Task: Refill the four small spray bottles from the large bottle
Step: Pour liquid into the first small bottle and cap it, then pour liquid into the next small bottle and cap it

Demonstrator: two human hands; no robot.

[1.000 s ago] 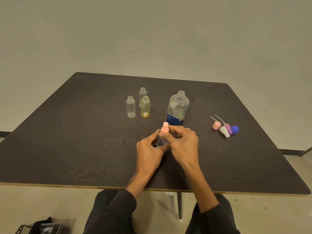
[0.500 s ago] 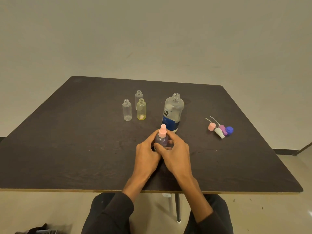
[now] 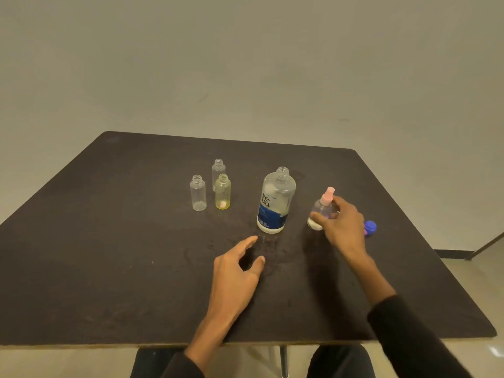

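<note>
The large clear bottle point(image 3: 275, 201) with a blue label stands uncapped near the table's middle. Just right of it my right hand point(image 3: 341, 226) grips a small spray bottle point(image 3: 323, 207) with a pink sprayer top, low over or on the table. My left hand point(image 3: 236, 271) hovers open in front of the large bottle, holding nothing. Three small bottles stand uncapped to the left: a clear one point(image 3: 198, 192), a yellowish one point(image 3: 222, 191) and another clear one point(image 3: 218, 173) behind it.
A blue cap point(image 3: 370, 227) peeks out behind my right hand; other loose sprayer tops there are hidden. The dark table point(image 3: 109, 241) ends near my lap at the front edge. A metal leg shows at the far right on the floor.
My right hand carried the pink-topped spray bottle from in front of the large bottle over to its right. My left hand let go and stayed near the middle, open.
</note>
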